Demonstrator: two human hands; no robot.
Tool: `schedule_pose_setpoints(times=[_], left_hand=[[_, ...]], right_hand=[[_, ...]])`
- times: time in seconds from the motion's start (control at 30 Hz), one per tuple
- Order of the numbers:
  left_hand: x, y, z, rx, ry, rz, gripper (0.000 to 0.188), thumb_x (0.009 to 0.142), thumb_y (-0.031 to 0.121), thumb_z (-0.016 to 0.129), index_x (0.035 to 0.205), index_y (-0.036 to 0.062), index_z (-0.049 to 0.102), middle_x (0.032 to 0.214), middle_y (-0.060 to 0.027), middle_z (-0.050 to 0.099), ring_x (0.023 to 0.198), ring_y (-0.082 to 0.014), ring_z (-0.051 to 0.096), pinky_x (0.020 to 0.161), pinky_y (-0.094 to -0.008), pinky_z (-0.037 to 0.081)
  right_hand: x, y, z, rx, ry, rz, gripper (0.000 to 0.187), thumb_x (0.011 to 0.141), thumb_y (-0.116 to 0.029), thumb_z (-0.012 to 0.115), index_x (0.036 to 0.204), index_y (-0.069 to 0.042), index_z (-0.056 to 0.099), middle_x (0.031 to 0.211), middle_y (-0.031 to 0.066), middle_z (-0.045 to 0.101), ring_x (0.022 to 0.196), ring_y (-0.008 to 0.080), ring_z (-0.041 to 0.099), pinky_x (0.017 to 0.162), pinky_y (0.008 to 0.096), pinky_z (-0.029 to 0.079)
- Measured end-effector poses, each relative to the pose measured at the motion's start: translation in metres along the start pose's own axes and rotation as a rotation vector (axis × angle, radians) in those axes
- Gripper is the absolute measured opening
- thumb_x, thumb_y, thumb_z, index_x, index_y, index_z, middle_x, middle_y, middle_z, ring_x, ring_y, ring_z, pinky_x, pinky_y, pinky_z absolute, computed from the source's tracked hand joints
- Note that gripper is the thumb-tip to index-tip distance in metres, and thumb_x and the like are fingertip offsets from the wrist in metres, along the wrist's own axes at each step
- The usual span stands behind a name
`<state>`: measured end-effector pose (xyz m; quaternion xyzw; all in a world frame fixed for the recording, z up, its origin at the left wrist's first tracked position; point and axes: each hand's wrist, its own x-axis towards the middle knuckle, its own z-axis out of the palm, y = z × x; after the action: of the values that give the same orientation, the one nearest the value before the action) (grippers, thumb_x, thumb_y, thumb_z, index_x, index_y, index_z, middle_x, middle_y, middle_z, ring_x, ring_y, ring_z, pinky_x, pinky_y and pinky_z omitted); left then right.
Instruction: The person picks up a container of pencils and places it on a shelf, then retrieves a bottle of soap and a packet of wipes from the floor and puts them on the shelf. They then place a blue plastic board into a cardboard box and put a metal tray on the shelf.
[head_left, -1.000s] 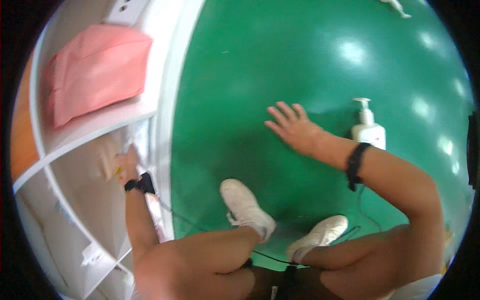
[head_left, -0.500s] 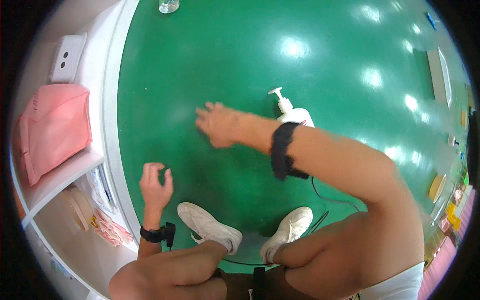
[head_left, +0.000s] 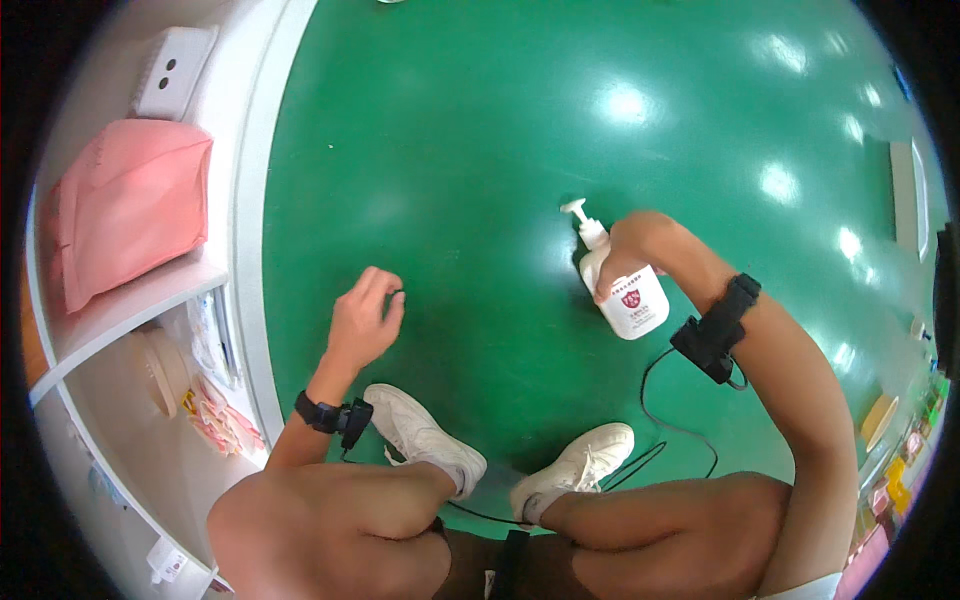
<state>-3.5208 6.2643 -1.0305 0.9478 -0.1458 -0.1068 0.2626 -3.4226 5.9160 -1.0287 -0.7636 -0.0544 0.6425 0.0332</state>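
A white pump bottle (head_left: pixel 638 308) with a red emblem on its front stands on the green floor (head_left: pixel 480 130), right of the middle. My right hand (head_left: pixel 637 246) is wrapped round its upper body, just below the white pump head; the palm side of the grip is hidden. To the left, over the floor near my left shoe, my left hand (head_left: pixel 365 316) holds nothing. Its fingers are loosely curled, and the thumb is apart from them. Each of my wrists carries a black strap with a small box.
At the left stands a white shelf unit (head_left: pixel 175 295) with a pink bag (head_left: pixel 135 210) and a white box (head_left: pixel 178 72). My white shoes (head_left: pixel 420 440) and a thin black cable (head_left: pixel 655 410) are on the floor. A yellow round item (head_left: pixel 879 421) lies far right.
My right hand has moved from the middle to the right and taken hold of the pump bottle. My left hand has gone up and rightward. The view has shifted a little.
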Motion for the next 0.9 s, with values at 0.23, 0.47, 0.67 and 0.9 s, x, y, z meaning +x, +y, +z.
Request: schedule_pose_setpoints(times=[0.23, 0.47, 0.67, 0.9], left_hand=[[0.006, 0.017, 0.013, -0.240, -0.199, -0.159, 0.025, 0.080, 0.007, 0.067, 0.099, 0.0036, 0.052, 0.088, -0.0069, 0.057, 0.063, -0.0153, 0.056, 0.056, -0.0294, 0.046], [0.017, 0.023, 0.031, -0.645, -0.228, -0.126, 0.083, 0.070, 0.021, 0.083, 0.134, 0.0026, 0.034, 0.117, -0.0106, 0.054, 0.089, -0.0162, 0.056, 0.066, -0.0282, 0.051], [0.011, 0.017, 0.045, -0.710, 0.126, -0.082, 0.063, 0.072, 0.018, 0.080, 0.125, 0.0048, 0.048, 0.111, -0.0069, 0.058, 0.112, -0.0175, 0.054, 0.097, -0.0341, 0.042], [0.000, 0.025, 0.045, -0.604, 0.045, -0.255, 0.070, 0.066, 0.009, 0.080, 0.126, 0.0064, 0.044, 0.119, -0.0094, 0.054, 0.111, -0.0224, 0.055, 0.094, -0.0346, 0.044]], right_hand=[[0.006, -0.013, 0.018, 0.005, 0.386, -0.264, 0.087, 0.048, -0.048, 0.083, 0.110, 0.007, 0.056, 0.094, 0.0231, 0.067, 0.087, 0.0369, 0.066, 0.077, 0.0393, 0.053], [0.009, -0.079, 0.021, 0.412, 0.673, -0.732, 0.076, 0.052, -0.044, 0.085, 0.100, 0.000, 0.046, 0.097, 0.0221, 0.059, 0.094, 0.0380, 0.059, 0.082, 0.0427, 0.049], [-0.008, -0.119, 0.026, 0.460, 0.899, -1.095, 0.078, 0.058, -0.021, 0.086, 0.117, 0.000, 0.040, 0.109, 0.0217, 0.049, 0.103, 0.0397, 0.051, 0.087, 0.0432, 0.044], [0.019, -0.111, 0.049, 0.421, 0.730, -1.113, 0.081, 0.063, -0.016, 0.084, 0.125, 0.002, 0.035, 0.115, 0.0213, 0.046, 0.108, 0.0409, 0.050, 0.090, 0.0419, 0.045]])
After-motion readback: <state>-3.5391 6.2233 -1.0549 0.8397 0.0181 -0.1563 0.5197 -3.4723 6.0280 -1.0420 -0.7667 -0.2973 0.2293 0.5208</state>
